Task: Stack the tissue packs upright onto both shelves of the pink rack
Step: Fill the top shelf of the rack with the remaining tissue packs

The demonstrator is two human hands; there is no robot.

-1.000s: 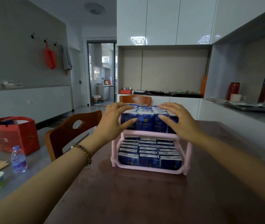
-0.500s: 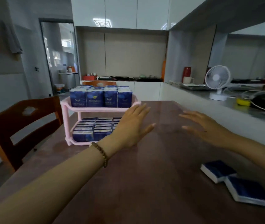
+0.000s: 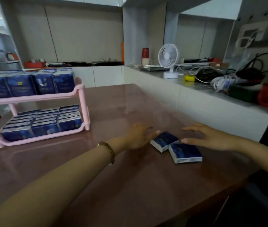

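Observation:
The pink rack (image 3: 81,95) stands on the table at the left, with several blue tissue packs upright on its top shelf (image 3: 28,86) and on its bottom shelf (image 3: 45,123). Two loose blue tissue packs lie flat on the table to the right: one (image 3: 164,140) nearer the rack, the other (image 3: 184,153) overlapping its corner. My left hand (image 3: 138,136) is spread flat, fingertips at the left edge of the nearer pack. My right hand (image 3: 210,136) hovers with straight fingers just behind and right of the packs. Neither hand holds anything.
The brown table (image 3: 113,185) runs up to a low white wall on the right. Beyond it a counter holds a white fan (image 3: 169,61), a red flask (image 3: 145,53), a mug, a yellow object and tangled cables (image 3: 224,79).
Both hands left the rack's top shelf and moved right and down to the two loose packs. The view swung right, so the rack now sits at the far left.

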